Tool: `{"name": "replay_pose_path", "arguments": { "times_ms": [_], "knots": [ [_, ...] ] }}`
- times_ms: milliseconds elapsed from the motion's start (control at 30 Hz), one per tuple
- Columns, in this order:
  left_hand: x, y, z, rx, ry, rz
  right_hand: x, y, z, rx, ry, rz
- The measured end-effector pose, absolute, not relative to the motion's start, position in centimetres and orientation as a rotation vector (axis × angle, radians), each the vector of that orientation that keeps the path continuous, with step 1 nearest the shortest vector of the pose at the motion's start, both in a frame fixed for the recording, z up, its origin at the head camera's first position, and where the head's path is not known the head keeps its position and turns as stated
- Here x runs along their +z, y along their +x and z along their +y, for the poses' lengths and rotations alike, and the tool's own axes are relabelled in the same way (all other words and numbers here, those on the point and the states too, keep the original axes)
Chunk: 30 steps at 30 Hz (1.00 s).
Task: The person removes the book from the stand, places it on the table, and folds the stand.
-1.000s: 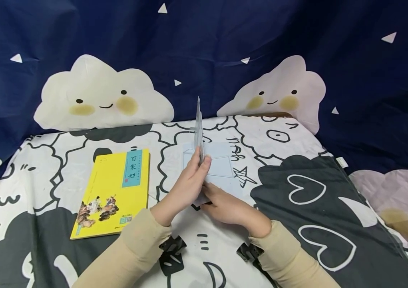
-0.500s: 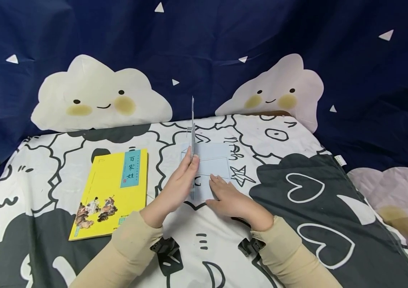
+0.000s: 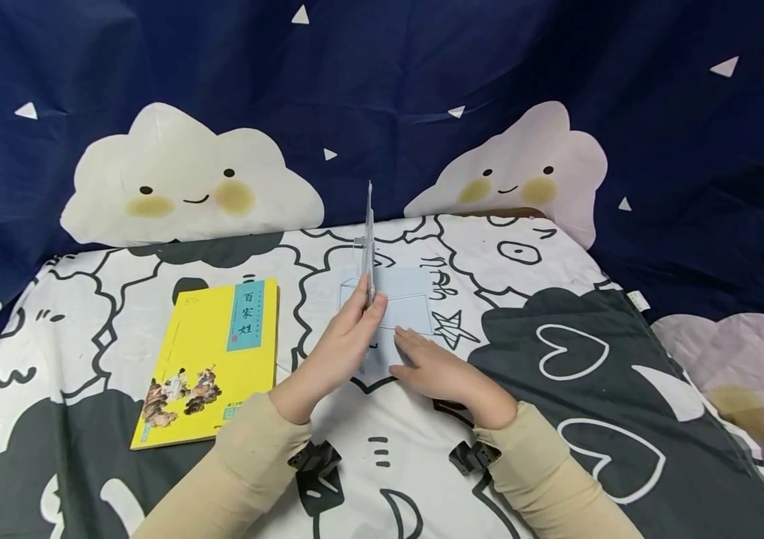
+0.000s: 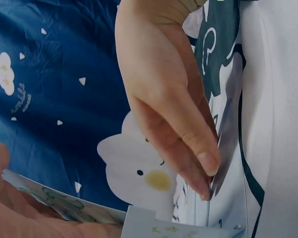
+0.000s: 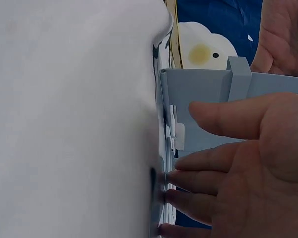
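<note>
A light-blue folding stand has its flat base (image 3: pixel 408 307) lying on the patterned sheet. Its thin panel (image 3: pixel 369 232) rises edge-on toward the head view. My left hand (image 3: pixel 337 329) holds that panel near its lower part, thumb on the right side and fingers on the left. With straight fingers, my right hand (image 3: pixel 432 367) rests on the near right part of the base. The right wrist view shows a hinge (image 5: pixel 164 94) and a clip-like tab (image 5: pixel 240 79) on the panel. In the left wrist view the panel (image 4: pixel 64 203) shows a printed face.
A yellow book (image 3: pixel 213 359) with a blue title strip lies left of the stand. The black-and-white sheet (image 3: pixel 523 337) spreads under everything, and a navy cloth (image 3: pixel 382 90) with cloud faces hangs behind.
My right hand has moved from beside the left hand at the panel's foot rightward onto the base. The upright panel leaned slightly left, then back right, in my left hand.
</note>
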<state>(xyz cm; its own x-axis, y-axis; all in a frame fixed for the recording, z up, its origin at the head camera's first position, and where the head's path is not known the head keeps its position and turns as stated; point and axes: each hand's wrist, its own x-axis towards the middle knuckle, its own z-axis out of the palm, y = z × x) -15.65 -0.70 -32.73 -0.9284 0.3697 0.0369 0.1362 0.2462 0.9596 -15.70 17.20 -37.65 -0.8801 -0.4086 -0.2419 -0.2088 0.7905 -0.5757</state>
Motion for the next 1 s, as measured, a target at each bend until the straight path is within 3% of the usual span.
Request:
{"name": "replay_pose_path", "arguments": {
  "times_ms": [300,667,1000],
  "knots": [
    [-32.2,-15.7,0.6,1.594,0.488,2.475,-36.9,-16.6,18.2,-0.967,-0.417,2.635],
    [-32.0,-15.8,3.0,1.359,0.525,2.61,-34.5,-17.2,19.9,-2.051,-0.144,2.109],
    [-32.8,-15.3,5.5,1.008,0.552,2.835,-32.8,-16.6,20.6,-2.319,-0.04,1.887]
  ]
}}
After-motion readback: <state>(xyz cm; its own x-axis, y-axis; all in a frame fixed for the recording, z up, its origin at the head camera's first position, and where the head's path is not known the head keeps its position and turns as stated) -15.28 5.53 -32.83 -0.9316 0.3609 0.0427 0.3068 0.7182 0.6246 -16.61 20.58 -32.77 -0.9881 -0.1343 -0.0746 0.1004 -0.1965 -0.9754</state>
